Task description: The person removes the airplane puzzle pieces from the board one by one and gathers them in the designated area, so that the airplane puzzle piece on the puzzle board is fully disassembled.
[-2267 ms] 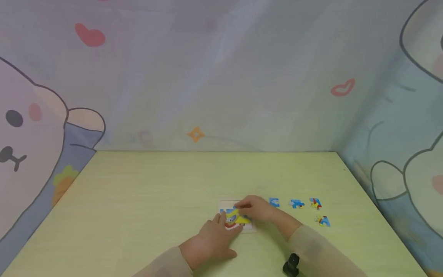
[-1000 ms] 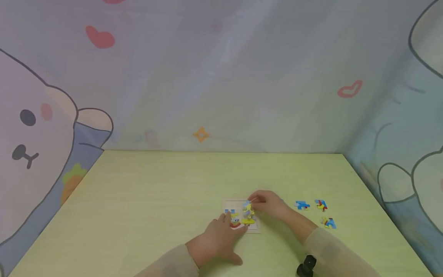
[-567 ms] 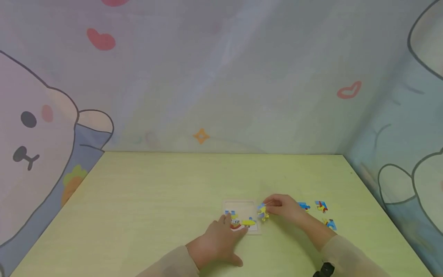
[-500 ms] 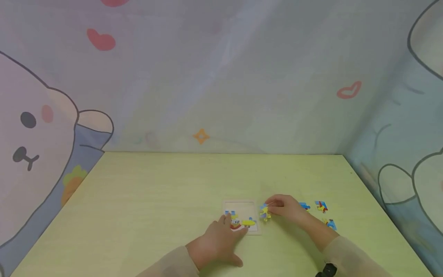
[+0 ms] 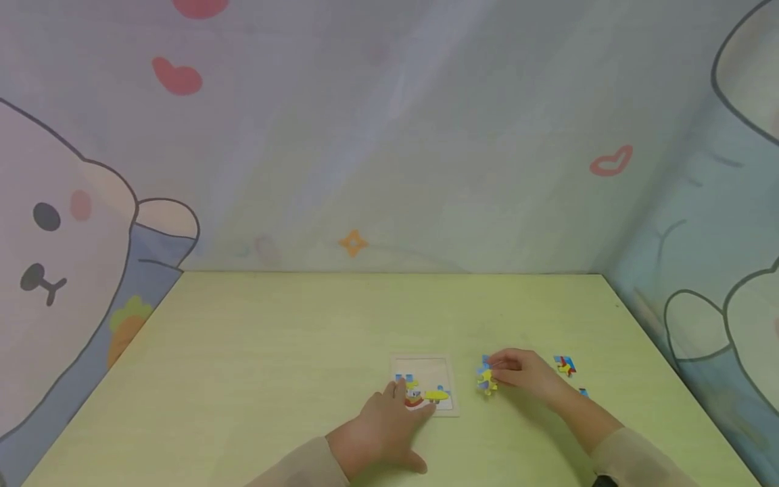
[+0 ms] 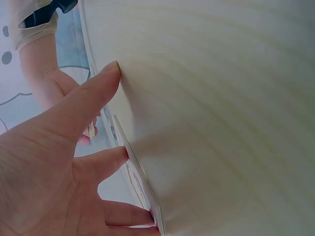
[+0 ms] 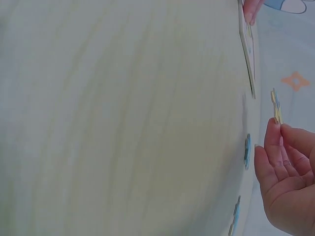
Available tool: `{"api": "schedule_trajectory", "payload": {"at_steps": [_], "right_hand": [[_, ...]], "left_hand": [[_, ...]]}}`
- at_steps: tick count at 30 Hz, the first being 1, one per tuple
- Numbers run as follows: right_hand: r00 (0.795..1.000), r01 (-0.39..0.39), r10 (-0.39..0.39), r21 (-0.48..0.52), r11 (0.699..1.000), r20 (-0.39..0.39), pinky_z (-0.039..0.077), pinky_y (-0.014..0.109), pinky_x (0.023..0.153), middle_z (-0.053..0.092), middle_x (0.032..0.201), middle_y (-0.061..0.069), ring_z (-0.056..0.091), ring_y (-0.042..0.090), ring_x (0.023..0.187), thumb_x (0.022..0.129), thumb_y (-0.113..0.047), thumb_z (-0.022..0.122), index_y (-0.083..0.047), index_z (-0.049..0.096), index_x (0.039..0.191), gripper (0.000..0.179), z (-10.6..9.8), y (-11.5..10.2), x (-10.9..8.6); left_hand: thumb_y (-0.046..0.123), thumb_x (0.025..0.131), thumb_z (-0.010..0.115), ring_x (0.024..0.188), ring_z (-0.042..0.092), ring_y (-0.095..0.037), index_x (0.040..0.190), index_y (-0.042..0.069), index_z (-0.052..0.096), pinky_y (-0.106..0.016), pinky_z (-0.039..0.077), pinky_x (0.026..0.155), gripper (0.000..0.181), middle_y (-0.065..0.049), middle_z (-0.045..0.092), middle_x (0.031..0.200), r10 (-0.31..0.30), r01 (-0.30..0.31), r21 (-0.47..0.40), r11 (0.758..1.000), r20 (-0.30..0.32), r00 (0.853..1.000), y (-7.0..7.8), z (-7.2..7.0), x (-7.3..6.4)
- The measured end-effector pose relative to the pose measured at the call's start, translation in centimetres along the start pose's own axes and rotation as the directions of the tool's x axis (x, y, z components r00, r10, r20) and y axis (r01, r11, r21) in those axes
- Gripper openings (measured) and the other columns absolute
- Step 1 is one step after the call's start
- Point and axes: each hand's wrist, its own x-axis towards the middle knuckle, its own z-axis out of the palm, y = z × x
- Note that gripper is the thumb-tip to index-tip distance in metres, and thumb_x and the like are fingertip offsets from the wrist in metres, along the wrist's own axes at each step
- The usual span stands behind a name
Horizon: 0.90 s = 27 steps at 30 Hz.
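Observation:
My left hand rests with fingers extended on the near left edge of a shallow jigsaw tray. In the left wrist view its fingertips press the tray's edge. Inside the tray's near part lie a yellow jigsaw piece and a red-and-white one, partly covered by that hand. To the tray's right, my right hand pinches a yellow-and-blue jigsaw piece between thumb and fingertips, raised off the table. The tray's far part shows bare board.
A red, blue and yellow jigsaw piece lies right of the right hand. Another piece is mostly hidden by the right forearm. Patterned cloth hangs behind the pale table.
My right hand has lifted the yellow-and-blue jigsaw piece out of the tray and carried it rightward, baring the tray's far part. The left hand keeps its place on the tray.

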Motion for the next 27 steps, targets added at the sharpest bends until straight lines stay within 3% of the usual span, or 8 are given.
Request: {"api": "schedule_trajectory", "payload": {"at_steps": [11,27], "right_hand": [[0.999,-0.047,0.047,0.022,0.999,-0.006,0.052,0.031,0.076,0.064,0.102,0.012,0.062,0.021,0.091,0.089,-0.011,0.063,0.009,0.056,0.114,0.033,-1.5,1.0,-1.4],[0.997,-0.063,0.062,-0.027,0.998,-0.042,0.053,0.030,0.071,0.065,0.101,0.017,0.064,0.017,0.087,0.090,-0.008,0.061,0.014,0.055,0.112,0.032,-3.5,1.8,-2.8]], "left_hand": [[0.068,0.064,0.069,0.129,0.034,-0.035,0.138,0.037,0.044,-0.043,0.040,0.092,0.084,-0.023,0.035,0.142,-0.005,0.005,-0.020,1.000,0.001,1.000,0.1,0.1,0.0],[0.069,0.064,0.068,0.129,0.033,-0.035,0.138,0.039,0.043,-0.043,0.040,0.093,0.084,-0.022,0.034,0.142,-0.012,0.012,-0.021,1.000,0.014,1.000,0.1,-0.1,0.0]]}}
